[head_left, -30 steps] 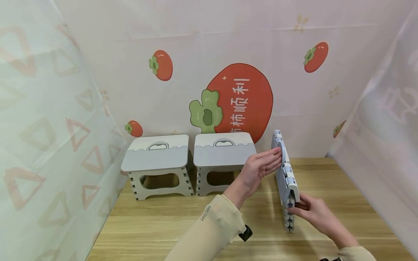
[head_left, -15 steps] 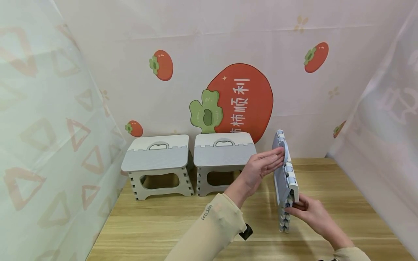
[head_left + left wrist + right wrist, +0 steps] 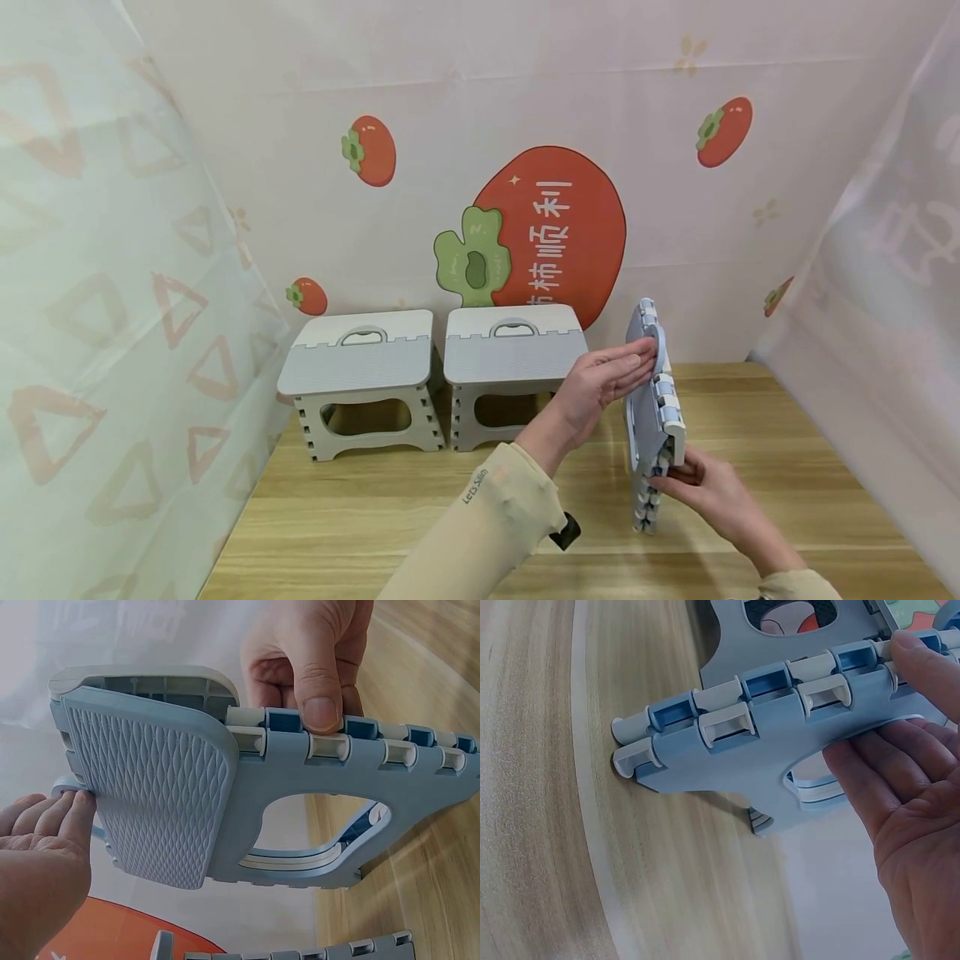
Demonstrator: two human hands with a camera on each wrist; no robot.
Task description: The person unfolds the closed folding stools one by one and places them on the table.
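Note:
A blue-grey and white folding step stool [image 3: 649, 417] is held upright, folded nearly flat, at the right side of the table. My left hand [image 3: 603, 379] reaches it from the left with fairly straight fingers; their tips touch it at the carry handle [image 3: 660, 348]. In the left wrist view, the ridged half of its top [image 3: 154, 791] stands out from the folded leg panel [image 3: 247, 776]. Low on the near edge, my right hand [image 3: 712, 492] grips the leg panel. Its thumb lies on the hinged edge [image 3: 780, 679], and its other fingers are at the leg opening.
Two unfolded stools of the same kind stand side by side to the left, one at far left [image 3: 356, 371] and one at the middle [image 3: 517, 358]. Behind them hangs a persimmon-print backdrop [image 3: 300, 192]. The wood-grain table [image 3: 352, 517] stretches in front.
The folded stool's lower end has swung a little to the left, and its top has tilted slightly right. My right hand has shifted slightly left with it; my left hand has barely moved.

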